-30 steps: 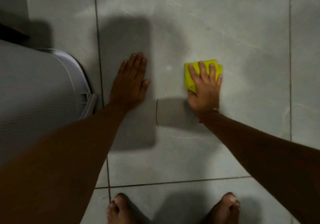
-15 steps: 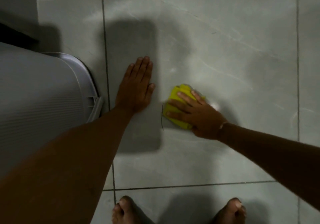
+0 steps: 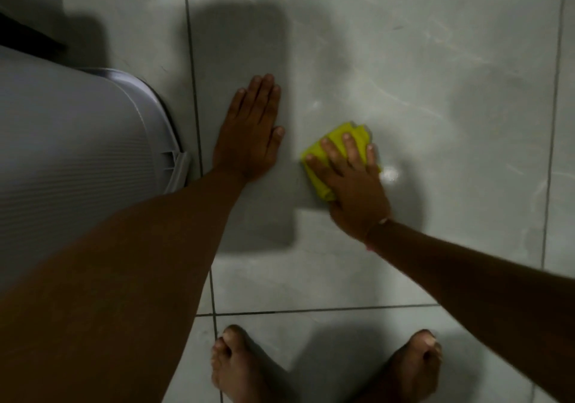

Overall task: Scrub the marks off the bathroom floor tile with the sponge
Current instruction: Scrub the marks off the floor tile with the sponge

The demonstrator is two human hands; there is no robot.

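Note:
A yellow sponge (image 3: 336, 136) lies flat on the large grey floor tile (image 3: 420, 91). My right hand (image 3: 351, 181) presses down on it, fingers spread over its top, covering most of it. My left hand (image 3: 249, 135) rests flat on the same tile just to the left of the sponge, palm down, fingers together, holding nothing. The dark line mark seen earlier beside the sponge does not show now; that spot lies under the sponge and hand.
A white ribbed plastic bin or tub (image 3: 77, 153) fills the left side, its rim close to my left wrist. My two bare feet (image 3: 242, 368) stand on the near tile below a grout line (image 3: 311, 311). Deep shadows fall on the tile.
My right hand slid the sponge from the upper right down-left over the dark line mark, then slightly right and up. The mark is no longer visible. My left hand stayed put.

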